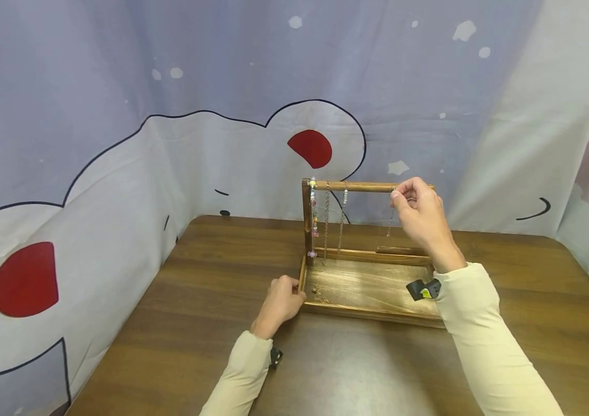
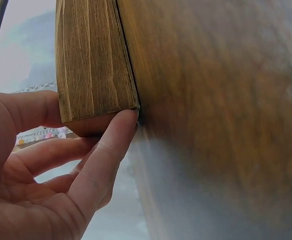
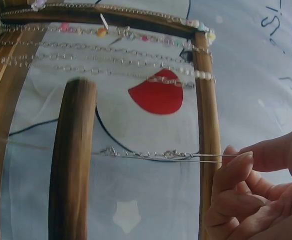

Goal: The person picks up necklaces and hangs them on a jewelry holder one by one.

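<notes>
My right hand pinches a thin chain necklace between thumb and forefinger at the top bar of a wooden jewelry stand. In the right wrist view, the necklace's fine strands pass the upper bar to the fingertips. My left hand grips the front left corner of the stand's tray. Close up in the left wrist view, fingers and thumb hold the end of the tray's wall. A colorful beaded necklace and chain necklaces hang at the bar's left end.
Small gold-colored jewelry pieces lie in the tray's front left corner. A shorter wooden rod runs low at the back right of the stand. Behind the brown table hangs a printed curtain.
</notes>
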The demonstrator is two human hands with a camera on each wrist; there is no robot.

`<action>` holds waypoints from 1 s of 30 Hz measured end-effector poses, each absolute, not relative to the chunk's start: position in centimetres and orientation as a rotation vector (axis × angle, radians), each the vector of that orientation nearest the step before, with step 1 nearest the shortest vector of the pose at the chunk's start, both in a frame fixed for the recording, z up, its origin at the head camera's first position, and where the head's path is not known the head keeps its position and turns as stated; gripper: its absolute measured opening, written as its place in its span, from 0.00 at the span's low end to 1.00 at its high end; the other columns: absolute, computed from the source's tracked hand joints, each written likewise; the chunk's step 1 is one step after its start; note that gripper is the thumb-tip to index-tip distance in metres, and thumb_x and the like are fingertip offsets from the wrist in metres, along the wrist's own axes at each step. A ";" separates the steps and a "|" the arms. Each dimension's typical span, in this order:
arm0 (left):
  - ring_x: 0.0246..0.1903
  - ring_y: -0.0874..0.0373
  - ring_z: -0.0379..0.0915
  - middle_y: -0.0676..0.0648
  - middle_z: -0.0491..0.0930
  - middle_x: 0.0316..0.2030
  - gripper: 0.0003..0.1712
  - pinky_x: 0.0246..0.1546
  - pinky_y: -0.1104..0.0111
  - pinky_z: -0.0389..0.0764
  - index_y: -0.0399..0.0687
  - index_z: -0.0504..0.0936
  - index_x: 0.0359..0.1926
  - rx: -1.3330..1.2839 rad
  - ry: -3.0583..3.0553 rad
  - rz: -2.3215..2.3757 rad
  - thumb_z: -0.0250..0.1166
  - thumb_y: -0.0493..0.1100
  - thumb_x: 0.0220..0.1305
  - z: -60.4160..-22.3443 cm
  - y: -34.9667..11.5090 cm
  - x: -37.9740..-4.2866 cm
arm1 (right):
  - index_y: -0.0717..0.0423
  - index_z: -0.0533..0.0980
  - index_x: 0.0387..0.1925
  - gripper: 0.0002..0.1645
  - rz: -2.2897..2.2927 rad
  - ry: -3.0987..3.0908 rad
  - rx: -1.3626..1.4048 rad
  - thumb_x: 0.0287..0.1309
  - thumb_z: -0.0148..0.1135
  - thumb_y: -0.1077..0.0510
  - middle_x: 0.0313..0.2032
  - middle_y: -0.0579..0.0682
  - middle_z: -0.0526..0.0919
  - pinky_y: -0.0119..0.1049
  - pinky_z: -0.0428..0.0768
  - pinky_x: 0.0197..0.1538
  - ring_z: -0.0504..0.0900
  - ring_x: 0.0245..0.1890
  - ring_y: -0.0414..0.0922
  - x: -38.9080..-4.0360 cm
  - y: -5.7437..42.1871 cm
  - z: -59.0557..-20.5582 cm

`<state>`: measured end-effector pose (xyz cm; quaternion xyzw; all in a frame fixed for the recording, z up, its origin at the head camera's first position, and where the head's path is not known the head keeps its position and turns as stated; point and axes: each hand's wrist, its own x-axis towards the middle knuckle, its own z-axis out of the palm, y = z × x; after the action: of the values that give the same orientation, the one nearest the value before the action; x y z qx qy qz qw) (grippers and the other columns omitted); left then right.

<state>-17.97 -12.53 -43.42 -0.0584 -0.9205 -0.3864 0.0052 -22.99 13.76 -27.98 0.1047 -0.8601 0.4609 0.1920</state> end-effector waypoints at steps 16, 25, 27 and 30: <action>0.10 0.65 0.56 0.55 0.64 0.10 0.06 0.11 0.72 0.58 0.40 0.81 0.26 -0.168 -2.897 -1.208 0.57 0.35 0.51 -43.5 -12.5 -17.9 | 0.62 0.70 0.38 0.11 1.204 -2.425 0.157 0.63 0.49 0.56 0.33 0.56 0.79 0.28 0.69 0.22 0.73 0.21 0.31 -22.7 17.8 -27.9; 0.10 0.65 0.56 0.55 0.64 0.11 0.07 0.11 0.73 0.58 0.39 0.82 0.28 -0.168 -2.888 -1.219 0.58 0.34 0.51 -43.6 -12.5 -18.0 | 0.64 0.70 0.39 0.13 1.158 -2.390 0.113 0.63 0.49 0.56 0.32 0.55 0.79 0.26 0.68 0.22 0.73 0.21 0.30 -22.6 19.3 -28.0; 0.10 0.65 0.56 0.55 0.65 0.11 0.07 0.12 0.73 0.58 0.38 0.82 0.29 -0.164 -2.891 -1.219 0.58 0.34 0.52 -43.5 -12.5 -18.0 | 0.63 0.70 0.39 0.13 1.147 -2.379 0.103 0.63 0.49 0.55 0.32 0.55 0.79 0.25 0.68 0.22 0.73 0.21 0.29 -22.5 19.6 -28.0; 0.10 0.65 0.57 0.55 0.66 0.11 0.08 0.11 0.73 0.58 0.37 0.83 0.31 -0.161 -2.895 -1.222 0.58 0.34 0.52 -43.6 -12.5 -18.0 | 0.62 0.70 0.39 0.13 1.126 -2.367 0.080 0.62 0.49 0.54 0.32 0.54 0.79 0.24 0.68 0.22 0.73 0.21 0.28 -22.6 20.0 -28.0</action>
<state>-17.96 -12.47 -43.56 -0.0511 -0.9201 -0.3883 -0.0025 -22.58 20.00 -27.97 0.0295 -0.8723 0.4150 0.2567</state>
